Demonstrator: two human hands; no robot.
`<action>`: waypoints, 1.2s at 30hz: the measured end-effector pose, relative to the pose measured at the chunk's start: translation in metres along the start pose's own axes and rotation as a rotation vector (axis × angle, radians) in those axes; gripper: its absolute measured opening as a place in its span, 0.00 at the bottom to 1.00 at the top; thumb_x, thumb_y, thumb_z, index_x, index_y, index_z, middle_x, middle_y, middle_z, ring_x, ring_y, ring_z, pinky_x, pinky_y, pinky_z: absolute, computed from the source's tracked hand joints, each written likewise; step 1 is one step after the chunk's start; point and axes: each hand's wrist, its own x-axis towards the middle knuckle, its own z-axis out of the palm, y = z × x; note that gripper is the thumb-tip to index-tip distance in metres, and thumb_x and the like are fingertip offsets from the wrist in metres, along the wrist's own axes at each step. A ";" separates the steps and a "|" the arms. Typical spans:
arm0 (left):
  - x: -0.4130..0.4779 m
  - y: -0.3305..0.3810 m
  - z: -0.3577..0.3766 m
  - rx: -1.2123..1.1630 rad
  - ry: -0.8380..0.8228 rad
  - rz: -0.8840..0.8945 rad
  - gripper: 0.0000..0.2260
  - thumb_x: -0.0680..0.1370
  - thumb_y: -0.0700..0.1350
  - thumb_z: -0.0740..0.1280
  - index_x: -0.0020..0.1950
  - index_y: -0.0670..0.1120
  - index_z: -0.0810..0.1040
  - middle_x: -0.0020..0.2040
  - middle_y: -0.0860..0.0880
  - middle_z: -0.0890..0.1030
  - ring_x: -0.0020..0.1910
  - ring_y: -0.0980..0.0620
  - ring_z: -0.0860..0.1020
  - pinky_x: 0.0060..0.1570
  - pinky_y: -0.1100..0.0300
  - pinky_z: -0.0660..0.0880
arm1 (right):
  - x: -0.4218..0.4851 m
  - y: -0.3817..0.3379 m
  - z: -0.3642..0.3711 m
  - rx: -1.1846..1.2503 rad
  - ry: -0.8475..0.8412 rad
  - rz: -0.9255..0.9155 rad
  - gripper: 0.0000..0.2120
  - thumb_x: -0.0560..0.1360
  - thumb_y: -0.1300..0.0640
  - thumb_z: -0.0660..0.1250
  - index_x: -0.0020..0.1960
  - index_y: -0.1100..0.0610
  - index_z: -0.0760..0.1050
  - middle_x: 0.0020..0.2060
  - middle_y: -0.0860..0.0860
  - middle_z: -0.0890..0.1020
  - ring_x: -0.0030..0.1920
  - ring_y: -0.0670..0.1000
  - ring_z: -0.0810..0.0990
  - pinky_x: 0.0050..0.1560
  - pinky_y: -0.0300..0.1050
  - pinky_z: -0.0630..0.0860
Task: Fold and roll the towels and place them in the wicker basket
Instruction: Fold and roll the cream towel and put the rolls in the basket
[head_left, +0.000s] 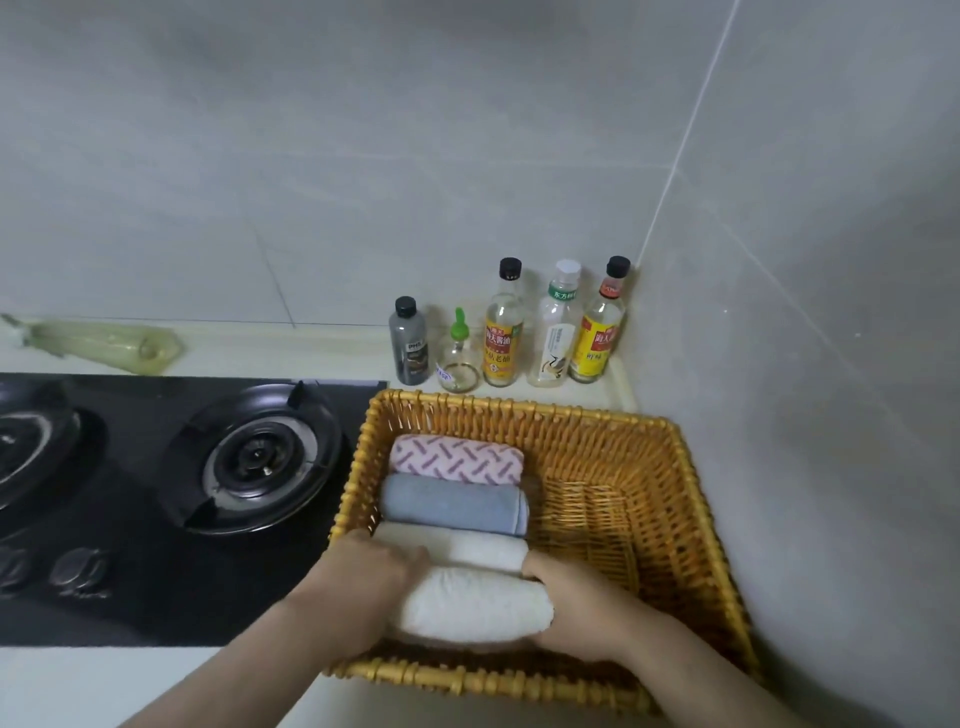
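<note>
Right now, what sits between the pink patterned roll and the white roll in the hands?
Head view: two rolled towels, the blue-grey roll beside the pink patterned roll, then a second white roll.

The golden-yellow wicker basket (613, 431) holds a pink patterned towel (457, 460), a grey-blue towel (452, 503) and two white towels (475, 605).

One basket (691, 519) holds four rolled towels (470, 597): one white towel (472, 605) gripped in the fingers of the left hand (374, 571) and right hand (571, 608), a second white towel (483, 551) just past the fingertips, then one blue towel (452, 504) and one pink towel (457, 460) farther on. Five bottles (503, 332) stand well beyond the fingers. Two burners (260, 457) and two knobs (78, 569) lie left of them.
</note>
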 end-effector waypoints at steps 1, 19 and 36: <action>0.001 -0.001 0.001 -0.004 -0.038 0.003 0.12 0.75 0.45 0.60 0.58 0.54 0.70 0.50 0.53 0.80 0.49 0.49 0.78 0.56 0.55 0.73 | 0.003 0.001 0.001 -0.069 -0.021 0.003 0.23 0.68 0.46 0.73 0.61 0.43 0.72 0.57 0.42 0.78 0.55 0.43 0.78 0.54 0.42 0.78; 0.022 0.011 0.003 -0.013 -0.225 -0.209 0.09 0.77 0.46 0.63 0.58 0.52 0.74 0.54 0.52 0.79 0.53 0.50 0.76 0.54 0.56 0.73 | 0.023 0.008 0.010 -0.409 -0.001 -0.055 0.22 0.73 0.47 0.68 0.62 0.56 0.67 0.53 0.54 0.79 0.50 0.56 0.79 0.41 0.47 0.74; 0.001 0.007 -0.010 -1.361 -0.294 -0.633 0.13 0.79 0.53 0.60 0.46 0.45 0.78 0.43 0.47 0.80 0.41 0.52 0.78 0.44 0.55 0.77 | 0.033 0.022 0.018 -0.379 0.096 -0.058 0.16 0.71 0.47 0.68 0.53 0.51 0.68 0.51 0.48 0.78 0.48 0.51 0.79 0.43 0.50 0.77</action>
